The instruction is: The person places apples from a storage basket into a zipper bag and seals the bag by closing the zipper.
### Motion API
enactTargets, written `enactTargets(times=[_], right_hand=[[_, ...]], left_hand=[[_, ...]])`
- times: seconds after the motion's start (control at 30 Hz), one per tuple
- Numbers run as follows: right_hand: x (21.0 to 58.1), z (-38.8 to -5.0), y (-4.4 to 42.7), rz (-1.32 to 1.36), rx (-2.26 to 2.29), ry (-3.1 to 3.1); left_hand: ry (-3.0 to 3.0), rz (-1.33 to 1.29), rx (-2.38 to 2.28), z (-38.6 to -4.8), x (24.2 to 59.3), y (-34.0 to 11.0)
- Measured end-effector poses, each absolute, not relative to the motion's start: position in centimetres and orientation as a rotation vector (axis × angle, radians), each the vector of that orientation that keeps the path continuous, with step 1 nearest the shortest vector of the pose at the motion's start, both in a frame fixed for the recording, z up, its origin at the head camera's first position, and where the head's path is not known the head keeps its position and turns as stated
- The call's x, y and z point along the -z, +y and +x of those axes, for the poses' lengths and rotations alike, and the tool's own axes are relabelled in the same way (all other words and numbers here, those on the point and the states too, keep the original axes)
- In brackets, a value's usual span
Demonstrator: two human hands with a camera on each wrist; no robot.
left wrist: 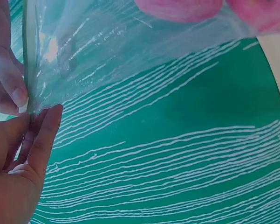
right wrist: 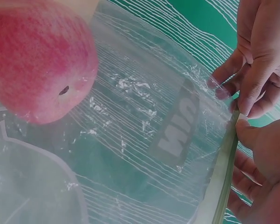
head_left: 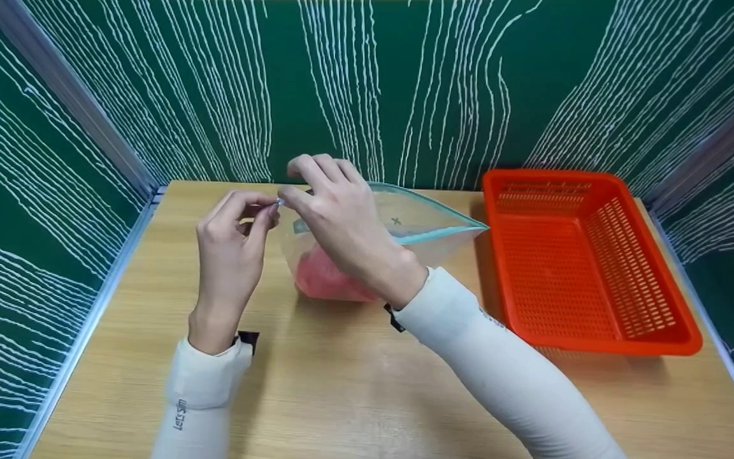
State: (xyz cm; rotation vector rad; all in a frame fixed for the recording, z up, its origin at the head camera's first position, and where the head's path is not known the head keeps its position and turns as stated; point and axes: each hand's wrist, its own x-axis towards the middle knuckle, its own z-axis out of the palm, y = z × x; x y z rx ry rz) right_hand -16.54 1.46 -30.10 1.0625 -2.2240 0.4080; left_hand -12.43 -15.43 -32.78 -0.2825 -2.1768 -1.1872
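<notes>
A clear zip bag [head_left: 453,245] with a teal zip edge stands on the table, its mouth gaping on the right side. Pink-red apples [left wrist: 181,8] show through the plastic; one apple [right wrist: 42,63] fills the upper left of the right wrist view. My left hand [head_left: 230,245] pinches the bag's left top corner between thumb and fingers. Right beside it, my right hand [head_left: 348,220] pinches the zip edge [right wrist: 228,168] with thumb and index finger, its other fingers loosely bent. In the head view my right hand and forearm hide part of the bag.
An orange-red plastic basket [head_left: 545,274] with slotted walls stands on the table's right side, close to the bag's right tip. Green panels [head_left: 399,83] with wavy white lines rise behind the wooden table [head_left: 354,382] and along both sides.
</notes>
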Motion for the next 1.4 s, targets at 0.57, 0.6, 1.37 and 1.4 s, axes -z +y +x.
enactTargets(times=[0.57, 0.6, 1.37, 1.4], right_hand=[[30.4, -16.6, 2.1, 1.004, -0.426, -2.223], [30.4, -16.6, 2.2, 0.999, -0.429, -2.224], [30.9, -16.8, 5.9, 0.899, -0.456, -2.243], [30.9, -16.8, 6.1, 0.896, -0.457, -2.243]], left_hand=[[-2.134, -0.261, 1.242, -12.1, 32.7, -14.8], [-2.130, -0.258, 1.243, -12.1, 32.7, -14.8], [-2.067, -0.217, 1.252, -12.5, 33.1, -15.2], [-2.059, -0.220, 1.250, -12.5, 33.1, -15.3]])
